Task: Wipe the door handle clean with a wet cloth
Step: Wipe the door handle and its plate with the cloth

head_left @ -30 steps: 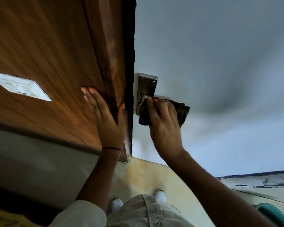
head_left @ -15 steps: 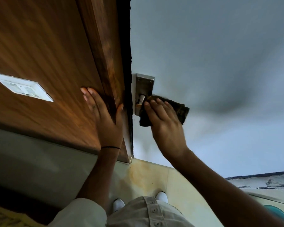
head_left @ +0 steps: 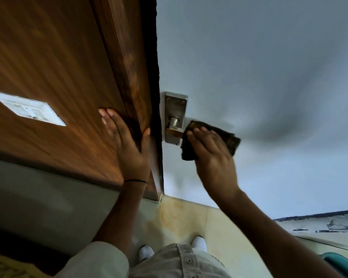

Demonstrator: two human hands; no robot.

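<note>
Sliding right along door handle, cloth, right hand, spindle newly uncovered

Door handle: brushed metal backplate, satin sheen, smooth, fixed with small screws; round metal spindle shining brighter; lever looking brownish where it is showing.
Cloth: dark woven fabric, matt, coarse-textured, looking folded thick.
Door: painted pale grey-blue, smooth, matt to faintly satin.
Wood panel: brown wood-grain veneer or laminate, semi-glossy, catching warm light; frame edge darker and mottled.
Switch plate: white plastic, smooth, glossy.
Floor: pale tile, smooth, showing yellowish staining.
Trousers: light cotton-like cloth, matt, buttoned.
</note>
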